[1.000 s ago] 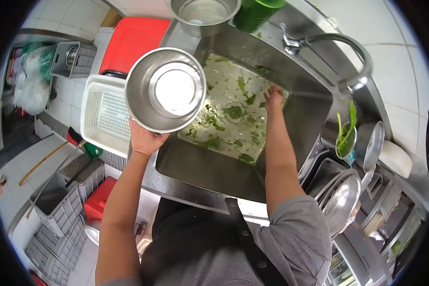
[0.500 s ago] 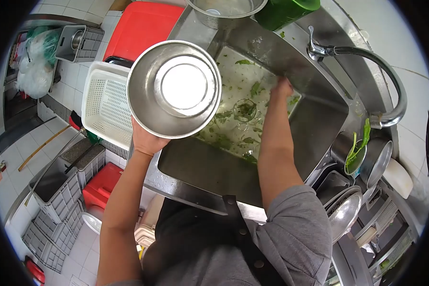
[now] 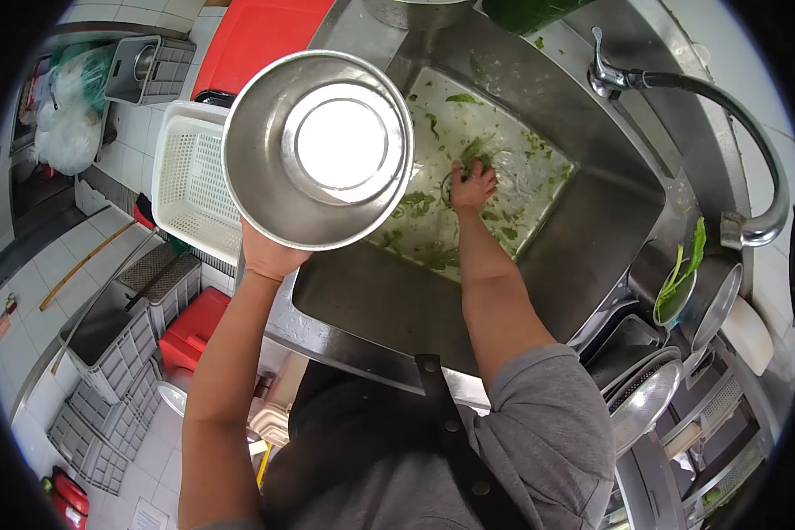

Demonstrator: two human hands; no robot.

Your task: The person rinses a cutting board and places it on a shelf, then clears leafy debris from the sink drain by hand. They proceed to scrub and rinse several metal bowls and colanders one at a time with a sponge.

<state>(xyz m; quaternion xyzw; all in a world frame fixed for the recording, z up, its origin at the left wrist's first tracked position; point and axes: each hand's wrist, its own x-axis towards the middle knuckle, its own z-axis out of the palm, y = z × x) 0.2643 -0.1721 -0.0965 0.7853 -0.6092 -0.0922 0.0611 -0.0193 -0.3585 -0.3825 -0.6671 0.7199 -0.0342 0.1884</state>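
The left hand point(image 3: 271, 253) holds a metal bowl point(image 3: 265, 185) by its near side, raised over the left edge of the steel sink point(image 3: 556, 252), with the bowl's open side facing up and a bright round patch on its base. The fingers of this hand grip from behind and below the bowl, so their exact placement cannot be seen. The right hand point(image 3: 474, 187) reaches into the far half of the sink, its fingers slightly parted and pointing at a clump of leafy greens point(image 3: 475, 152); whether they pinch any of it, I cannot tell. More torn leaves lie scattered in the sink's pale bottom area, to the left, right and near side of that hand. Left of the bowl, and partly behind it, is a white basket point(image 3: 178, 168), with a red lid point(image 3: 261, 35) on the far side of it. A faucet point(image 3: 733, 102) curves along the sink's far right side. Nearer on the right, a pot point(image 3: 680, 296) holds green stalks point(image 3: 682, 274), and a perforated strainer point(image 3: 647, 406) leans just beside other metal pans.
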